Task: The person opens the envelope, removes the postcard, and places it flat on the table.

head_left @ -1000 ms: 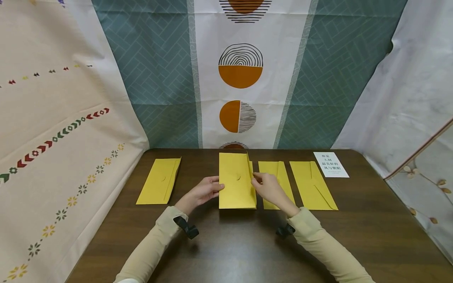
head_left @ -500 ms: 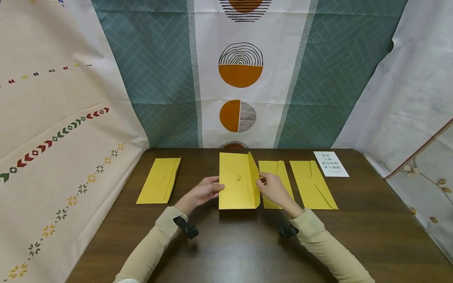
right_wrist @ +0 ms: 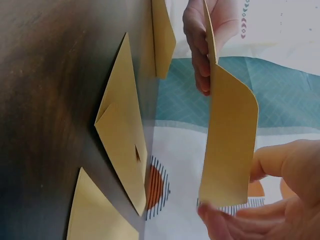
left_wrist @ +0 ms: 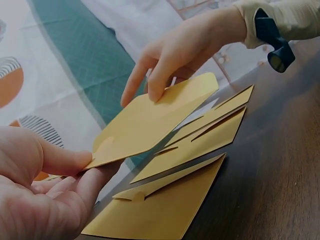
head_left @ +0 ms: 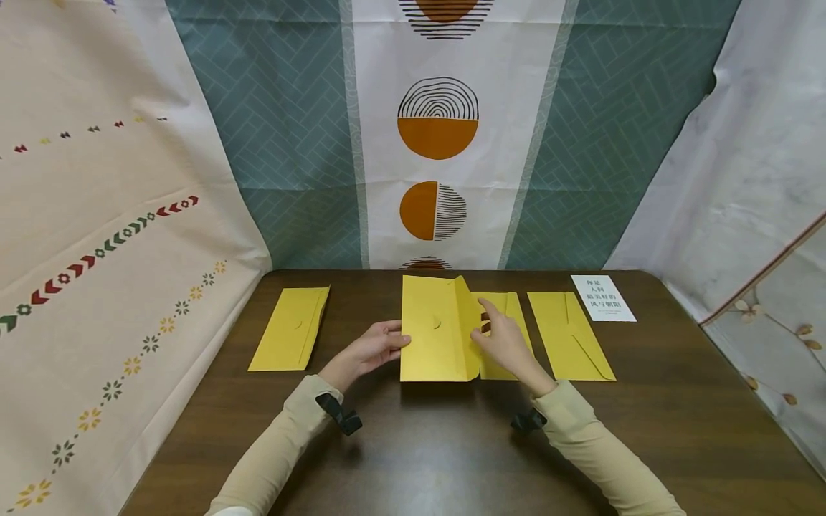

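Note:
A yellow envelope [head_left: 432,337] is held up off the dark table in the head view, a small curved notch on its face. My left hand [head_left: 374,347] pinches its left edge between thumb and fingers. Along the envelope's right side the long flap [right_wrist: 230,145] stands folded outward. My right hand [head_left: 506,344] is at that flap, index finger extended and thumb apart from it. In the left wrist view, a digit of the right hand [left_wrist: 185,47] overlaps the flap's edge; whether it presses there is unclear.
Three more yellow envelopes lie on the wooden table [head_left: 426,459]: one at the left [head_left: 284,333], one partly behind the right hand [head_left: 500,304] and one farther right [head_left: 568,344]. A white printed card [head_left: 604,297] lies at the back right. Patterned cloths [head_left: 297,143] hang behind.
The flap has swung outward to the right, away from the envelope's face. My right hand has moved slightly right and its fingers have spread. The left hand keeps its hold.

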A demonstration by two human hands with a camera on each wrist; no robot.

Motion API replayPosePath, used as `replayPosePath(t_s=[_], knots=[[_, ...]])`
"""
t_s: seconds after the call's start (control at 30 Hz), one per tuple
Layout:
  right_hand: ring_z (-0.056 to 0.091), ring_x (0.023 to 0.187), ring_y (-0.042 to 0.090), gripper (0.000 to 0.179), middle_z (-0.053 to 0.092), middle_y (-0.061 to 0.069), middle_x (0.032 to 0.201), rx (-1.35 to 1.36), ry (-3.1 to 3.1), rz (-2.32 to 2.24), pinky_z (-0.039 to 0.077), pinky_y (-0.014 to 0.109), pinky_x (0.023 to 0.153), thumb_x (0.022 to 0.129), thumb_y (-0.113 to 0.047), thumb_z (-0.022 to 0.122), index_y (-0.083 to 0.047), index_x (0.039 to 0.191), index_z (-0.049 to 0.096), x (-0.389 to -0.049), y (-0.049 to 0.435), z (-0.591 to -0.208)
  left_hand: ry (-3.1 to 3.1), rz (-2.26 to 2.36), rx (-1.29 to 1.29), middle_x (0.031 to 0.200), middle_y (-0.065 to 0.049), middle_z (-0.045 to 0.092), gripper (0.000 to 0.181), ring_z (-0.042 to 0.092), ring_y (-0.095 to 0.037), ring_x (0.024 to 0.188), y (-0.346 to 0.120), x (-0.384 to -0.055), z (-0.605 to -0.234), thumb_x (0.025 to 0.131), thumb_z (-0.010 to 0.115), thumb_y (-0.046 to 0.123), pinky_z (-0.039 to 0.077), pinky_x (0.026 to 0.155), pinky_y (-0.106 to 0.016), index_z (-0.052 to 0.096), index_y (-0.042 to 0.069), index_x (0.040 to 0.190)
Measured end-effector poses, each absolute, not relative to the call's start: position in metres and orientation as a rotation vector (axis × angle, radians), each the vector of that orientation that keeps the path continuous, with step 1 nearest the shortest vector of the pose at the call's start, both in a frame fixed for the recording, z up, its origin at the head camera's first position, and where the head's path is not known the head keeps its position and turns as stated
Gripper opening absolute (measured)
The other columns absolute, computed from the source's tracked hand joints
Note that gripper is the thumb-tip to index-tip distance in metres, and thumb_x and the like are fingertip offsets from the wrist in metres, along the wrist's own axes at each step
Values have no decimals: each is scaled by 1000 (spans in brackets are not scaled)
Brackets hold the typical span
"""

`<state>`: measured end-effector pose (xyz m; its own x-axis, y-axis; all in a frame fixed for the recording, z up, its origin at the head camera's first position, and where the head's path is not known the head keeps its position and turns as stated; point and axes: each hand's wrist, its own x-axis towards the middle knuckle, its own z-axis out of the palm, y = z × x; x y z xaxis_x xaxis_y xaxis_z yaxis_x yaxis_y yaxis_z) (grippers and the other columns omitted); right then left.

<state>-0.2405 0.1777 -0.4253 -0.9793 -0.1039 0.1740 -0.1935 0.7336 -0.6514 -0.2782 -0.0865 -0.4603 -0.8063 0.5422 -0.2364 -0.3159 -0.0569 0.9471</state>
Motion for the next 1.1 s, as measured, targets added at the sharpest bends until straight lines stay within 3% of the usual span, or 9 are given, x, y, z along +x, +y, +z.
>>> replayPosePath(t_s=[0.17, 0.37, 0.53, 0.67, 0.83, 1.1], knots=[[47, 119, 43, 71, 47, 30, 133, 264, -2724, 981, 46, 55, 93, 84, -12, 68, 1, 146, 36, -240, 178, -427, 1615, 1929, 264, 123, -11, 62, 55, 65, -10, 100, -86, -277, -459, 99, 49, 2, 55, 88, -27, 26, -3, 149], [34, 112, 41, 64, 41, 26, 129, 308, -2619, 876, 38, 51, 88, 78, -7, 77, -2, 136, 49, -237, 178, -427, 1607, 1935, 254, 125, -12, 62, 55, 66, -11, 101, -86, -276, -459, 98, 50, 2, 54, 91, -30, 28, -3, 148], [45, 97, 33, 47, 49, 21, 117, 455, -2605, 821, 43, 41, 79, 76, 8, 74, 0, 120, 59, -236, 177, -425, 1598, 1939, 254, 120, -9, 63, 54, 66, -10, 100, -85, -276, -459, 98, 48, 0, 55, 89, -28, 27, -3, 148], [56, 80, 22, 44, 59, 17, 103, 549, -2664, 817, 51, 32, 67, 77, 13, 68, 1, 118, 58, -237, 173, -423, 1577, 1946, 270, 118, -8, 65, 53, 66, -11, 99, -84, -275, -457, 99, 48, 0, 56, 88, -28, 29, -4, 148], [60, 78, 18, 38, 63, 11, 92, 531, -2742, 945, 54, 31, 69, 82, 6, 67, 2, 119, 57, -241, 171, -424, 1544, 1951, 268, 122, -10, 64, 52, 66, -12, 102, -83, -274, -453, 99, 48, 1, 55, 90, -30, 29, -2, 148], [66, 82, 20, 29, 70, 14, 97, 334, -2807, 1390, 56, 32, 74, 94, -13, 58, 1, 119, 59, -246, 172, -422, 1483, 1984, 249, 137, -17, 54, 54, 64, -14, 109, -82, -274, -451, 99, 46, 0, 50, 97, -35, 27, 0, 150]])
